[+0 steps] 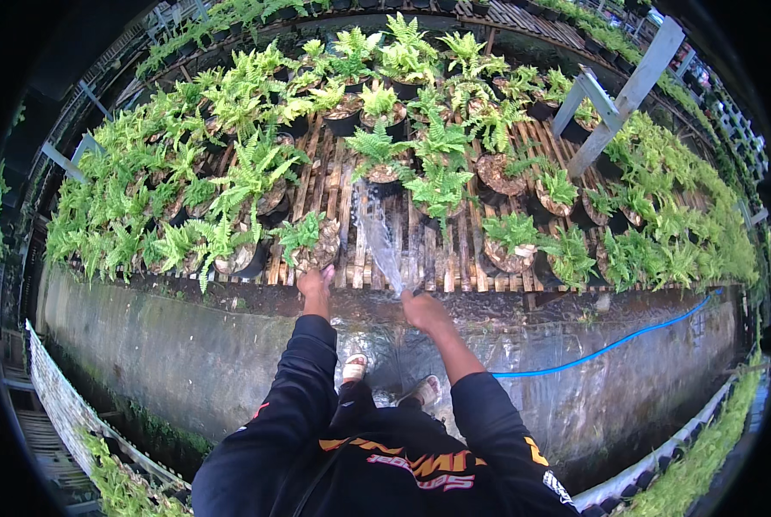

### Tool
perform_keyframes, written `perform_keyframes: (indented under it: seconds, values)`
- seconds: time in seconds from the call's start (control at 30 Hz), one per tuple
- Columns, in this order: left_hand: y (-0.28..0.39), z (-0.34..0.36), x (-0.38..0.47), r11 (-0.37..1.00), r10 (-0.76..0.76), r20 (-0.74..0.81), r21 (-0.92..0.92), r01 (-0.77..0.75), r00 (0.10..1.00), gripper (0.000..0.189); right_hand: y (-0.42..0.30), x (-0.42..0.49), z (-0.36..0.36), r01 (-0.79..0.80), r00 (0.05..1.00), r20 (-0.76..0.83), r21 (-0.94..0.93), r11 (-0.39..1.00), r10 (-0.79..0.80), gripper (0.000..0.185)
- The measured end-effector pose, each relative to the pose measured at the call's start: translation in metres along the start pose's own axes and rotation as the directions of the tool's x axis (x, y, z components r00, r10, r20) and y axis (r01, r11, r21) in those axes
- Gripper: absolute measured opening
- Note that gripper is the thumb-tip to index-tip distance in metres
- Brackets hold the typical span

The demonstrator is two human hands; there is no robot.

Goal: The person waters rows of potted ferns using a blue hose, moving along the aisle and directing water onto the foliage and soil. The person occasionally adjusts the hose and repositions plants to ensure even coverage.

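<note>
My right hand (427,311) is closed round the end of a hose, and a spray of water (380,249) fans from it over the slatted bamboo bench (350,213). The blue hose (592,357) shows again to the right of my forearm. At the bench's near edge my left hand (316,284) grips the rim of a potted fern (317,249); its pot is filled with brown chips. Beyond the spray stands another potted fern (380,152), with a further fern (440,190) to its right.
Many potted ferns crowd the bench on the left (127,187) and right (663,207). A wooden post with a brace (637,84) rises at the back right. I stand on a wet concrete path (230,349), with more plants behind me (695,478).
</note>
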State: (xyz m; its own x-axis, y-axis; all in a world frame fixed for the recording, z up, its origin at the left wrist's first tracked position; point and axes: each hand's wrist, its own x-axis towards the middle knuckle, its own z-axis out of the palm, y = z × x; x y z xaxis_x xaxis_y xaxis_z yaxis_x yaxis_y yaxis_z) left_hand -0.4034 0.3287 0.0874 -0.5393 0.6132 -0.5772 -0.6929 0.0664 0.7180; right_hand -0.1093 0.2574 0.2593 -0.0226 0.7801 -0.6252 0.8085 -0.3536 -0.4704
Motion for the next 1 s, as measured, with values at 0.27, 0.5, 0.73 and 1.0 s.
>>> perform_keyframes:
  seconds: [0.27, 0.5, 0.73, 1.0]
  values:
    - [0.018, -0.01, -0.008, 0.988, -0.052, 0.05, 0.147, 0.044, 0.997, 0.025, -0.1, -0.001, 0.064, 0.035, 0.992, 0.124, -0.097, 0.995, -0.023, 0.07]
    - [0.027, -0.021, -0.024, 0.964, -0.128, 0.157, 0.254, 0.085, 0.979, 0.032, -0.121, 0.022, 0.108, -0.135, 0.987, 0.068, -0.105, 0.985, 0.143, 0.066]
    - [0.044, -0.036, -0.012, 0.883, -0.337, 0.24, 0.415, 0.218, 0.91, 0.022, -0.137, 0.015, 0.105, -0.146, 0.988, 0.037, -0.058, 0.988, 0.148, 0.066]
    - [0.066, -0.046, -0.001, 0.74, -0.365, 0.281, 0.666, 0.094, 0.888, 0.024, -0.126, 0.006, 0.1, -0.248, 0.969, 0.002, 0.09, 0.965, 0.249, 0.067]
